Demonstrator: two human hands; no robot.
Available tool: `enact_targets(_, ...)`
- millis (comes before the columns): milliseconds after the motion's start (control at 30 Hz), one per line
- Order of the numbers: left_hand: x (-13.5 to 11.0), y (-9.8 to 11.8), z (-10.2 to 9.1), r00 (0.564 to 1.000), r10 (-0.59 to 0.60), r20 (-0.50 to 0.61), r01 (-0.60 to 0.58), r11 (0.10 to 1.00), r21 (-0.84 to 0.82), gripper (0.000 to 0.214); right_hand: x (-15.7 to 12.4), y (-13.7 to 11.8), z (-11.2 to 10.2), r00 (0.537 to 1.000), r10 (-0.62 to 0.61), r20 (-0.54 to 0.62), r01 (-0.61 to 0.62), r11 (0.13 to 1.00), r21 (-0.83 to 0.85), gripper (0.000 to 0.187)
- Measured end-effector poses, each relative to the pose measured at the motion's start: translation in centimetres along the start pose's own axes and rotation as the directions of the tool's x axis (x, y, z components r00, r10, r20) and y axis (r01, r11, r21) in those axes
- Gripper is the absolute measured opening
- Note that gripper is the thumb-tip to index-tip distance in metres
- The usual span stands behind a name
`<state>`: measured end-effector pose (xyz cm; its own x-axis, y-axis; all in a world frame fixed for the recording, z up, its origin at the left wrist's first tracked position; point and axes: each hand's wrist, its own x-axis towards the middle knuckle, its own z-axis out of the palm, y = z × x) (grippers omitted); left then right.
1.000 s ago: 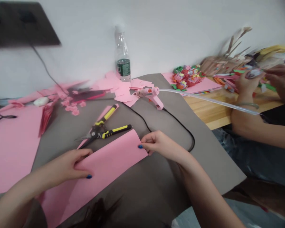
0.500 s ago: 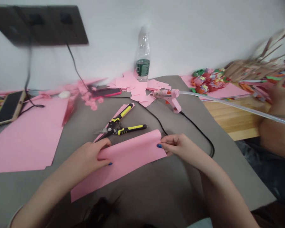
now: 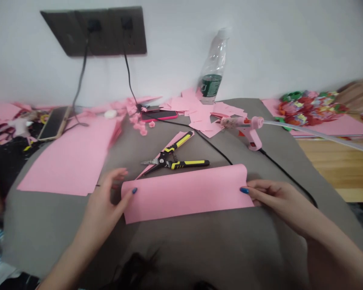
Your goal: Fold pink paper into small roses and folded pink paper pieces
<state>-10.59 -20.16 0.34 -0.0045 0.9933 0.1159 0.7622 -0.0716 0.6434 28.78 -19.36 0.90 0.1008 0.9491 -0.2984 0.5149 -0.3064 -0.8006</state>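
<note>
A folded pink paper sheet (image 3: 184, 193) lies across the grey mat (image 3: 199, 241) in front of me. My left hand (image 3: 109, 201) rests at its left end, thumb on the paper's edge and the other fingers spread beyond it. My right hand (image 3: 275, 197) pinches the paper's right end, fingers curled, thumb on top. Just behind the paper lie black-and-yellow snips (image 3: 175, 159), with their handles apart.
A pink glue gun (image 3: 248, 129) with a black cord and a clear glue stick sits behind right. Behind are a plastic bottle (image 3: 213, 68), pink paper scraps (image 3: 199, 110), a red phone (image 3: 159, 115) and a wall socket (image 3: 99, 30). A large pink sheet (image 3: 69, 161) lies left, paper flowers (image 3: 308, 106) right.
The view has swung left, so the other person's hands at the right are out of sight. The folded paper now lies level across the mat, and my left hand has slid to its left end.
</note>
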Motion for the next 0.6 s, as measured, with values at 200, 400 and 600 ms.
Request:
enact_targets(200, -2.0, -0.2, -0.6, 0.929, -0.339, 0.15, 0.37, 0.84, -0.396, 0.057, -0.3, 0.2, -0.4, 0.995, 0.063, 0.073, -0.071, 0.99, 0.122, 0.057)
enact_targets(400, -1.2, 1.1, -0.7, 0.893, -0.28, 0.352, 0.414, 0.817, -0.401, 0.039, -0.1, 0.6, 0.1, 0.989, 0.146, 0.021, -0.147, 0.968, 0.203, 0.058)
enact_targets(600, -0.2, 0.4, 0.0, 0.908, -0.296, 0.296, 0.386, 0.866, -0.319, 0.038, 0.4, 0.9, 0.8, 0.97, 0.228, -0.08, -0.199, 0.943, 0.265, 0.059)
